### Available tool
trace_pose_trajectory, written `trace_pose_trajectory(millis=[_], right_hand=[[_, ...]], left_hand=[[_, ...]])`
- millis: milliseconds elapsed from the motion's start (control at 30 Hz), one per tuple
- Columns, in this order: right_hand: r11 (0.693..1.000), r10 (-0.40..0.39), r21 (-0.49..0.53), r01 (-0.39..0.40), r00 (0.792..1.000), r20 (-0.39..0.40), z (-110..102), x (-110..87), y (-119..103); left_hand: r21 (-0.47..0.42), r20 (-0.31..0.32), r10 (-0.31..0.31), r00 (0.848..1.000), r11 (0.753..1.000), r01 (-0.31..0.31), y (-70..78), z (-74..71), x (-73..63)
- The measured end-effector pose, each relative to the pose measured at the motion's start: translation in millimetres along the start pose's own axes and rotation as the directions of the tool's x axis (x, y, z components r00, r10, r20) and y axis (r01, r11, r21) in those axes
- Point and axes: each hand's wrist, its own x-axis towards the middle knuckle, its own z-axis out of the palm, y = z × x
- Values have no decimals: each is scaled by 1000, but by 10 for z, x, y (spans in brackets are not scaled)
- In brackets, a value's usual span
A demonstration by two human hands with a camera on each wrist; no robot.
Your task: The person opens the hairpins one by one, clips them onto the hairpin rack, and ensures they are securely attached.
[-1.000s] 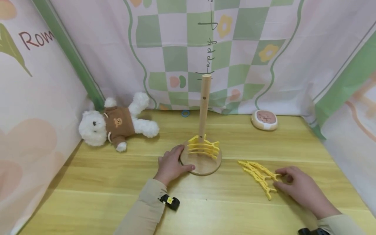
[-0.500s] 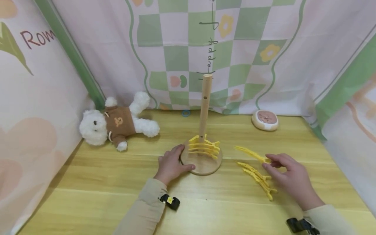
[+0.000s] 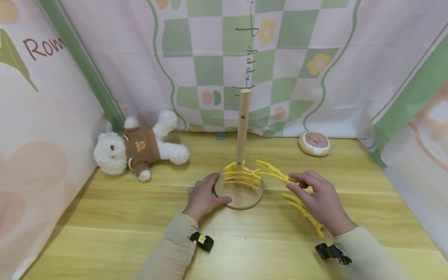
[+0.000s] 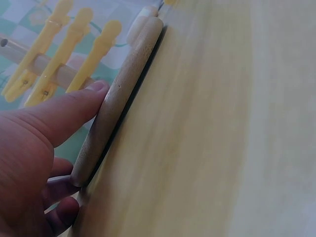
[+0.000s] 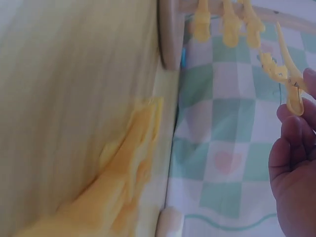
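A wooden post [image 3: 243, 128] stands upright on a round wooden base [image 3: 241, 202]. Several long yellow plastic clips [image 3: 241, 177] are clamped one above another round its lower part. At the base's left rim my left hand [image 3: 206, 197] grips it, thumb on top and other fingers at the edge, as the left wrist view's base [image 4: 121, 91] shows. My right hand [image 3: 320, 200] pinches another yellow clip [image 3: 274, 172] by its handle end, right of the post. That clip [image 5: 286, 69] has its two arms spread apart in the right wrist view.
Several more yellow clips [image 3: 302, 210] lie in a pile on the wooden table [image 3: 259, 249], below my right hand. A white teddy bear [image 3: 143, 146] in a brown top lies at the left. A small blue ring [image 3: 220, 135] and a white rounded device [image 3: 314, 143] lie near the back curtain.
My right hand has picked a yellow clip off the pile and carried it left and away from me towards the post. The clip's arms have spread. My left hand stays on the base.
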Motion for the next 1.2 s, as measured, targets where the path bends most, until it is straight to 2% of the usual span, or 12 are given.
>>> trace_pose_trajectory(millis=[367, 700, 900, 1200], right_hand=[[998, -28, 64, 25, 999, 42, 254, 273, -174], [996, 29, 76, -37, 994, 103, 351, 428, -227], [989, 52, 128, -70, 989, 140, 446, 505, -275], [974, 117, 171, -146, 979, 167, 493, 514, -306]], left_hand=[[-1, 5, -9, 1000, 1000, 9, -1, 12, 6], [34, 9, 8, 1000, 999, -8, 24, -12, 0], [72, 23, 23, 999, 997, -25, 50, -41, -1], [86, 16, 27, 999, 996, -29, 50, -31, -6]])
